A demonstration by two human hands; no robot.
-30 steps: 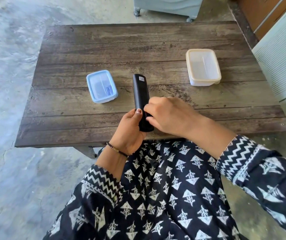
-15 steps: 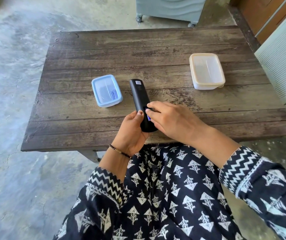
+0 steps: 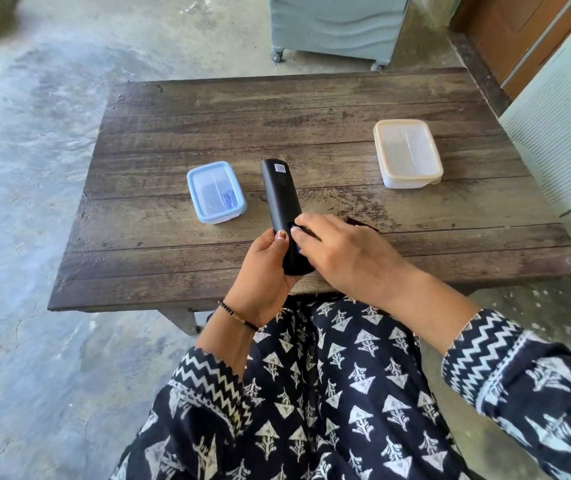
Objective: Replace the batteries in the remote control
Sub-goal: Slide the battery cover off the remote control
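Remote control (image 3: 282, 209) is at the centre of the frame, held back side up over the near edge of the table (image 3: 311, 109). Your left hand (image 3: 263, 271) is closed around its lower end, with the thumb on the back. Your right hand (image 3: 343, 254) rests half curled over the same end, its fingertips (image 3: 297, 230) at the battery bay; I cannot tell if they pinch anything.

A second ago the back was fully black and closed. Now a dark opening with something blue shows there, and a thin dark piece (image 3: 362, 223), maybe the cover, lies on the table just behind your right hand. I judge that the bay is now open and the old batteries can come out next.

Counting: one remote and two closed boxes. The blue box (image 3: 215, 191), left of centre, is just beside the remote and has something blue inside. The cream box (image 3: 407, 152), at the upper right, is well apart; its contents are not clear.
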